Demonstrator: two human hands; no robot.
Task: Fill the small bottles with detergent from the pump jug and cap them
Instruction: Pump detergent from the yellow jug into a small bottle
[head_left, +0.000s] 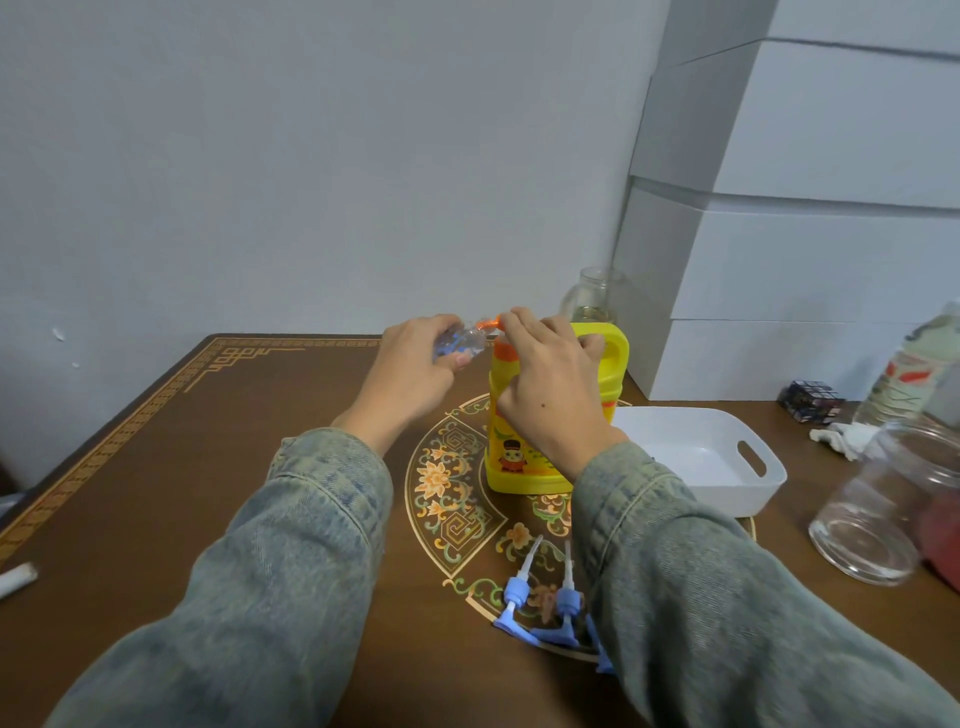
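A yellow detergent jug (524, 457) with an orange pump (491, 325) stands at the middle of the brown table (218, 467). My left hand (410, 374) holds a small clear bottle (462, 340) tilted, its mouth at the orange nozzle. My right hand (545, 384) rests on top of the pump, fingers curled over it and the jug's handle. Two blue pump caps (540, 597) with white tubes lie on the table near my right sleeve; a third is partly hidden by the sleeve.
A white plastic tray (727, 467) sits right of the jug. A clear glass jar (883, 509) and a plastic bottle (914, 374) stand at the right edge, with a puzzle cube (810, 400). White boxes (805, 260) are stacked behind. A glass jar (592, 296) stands behind the jug.
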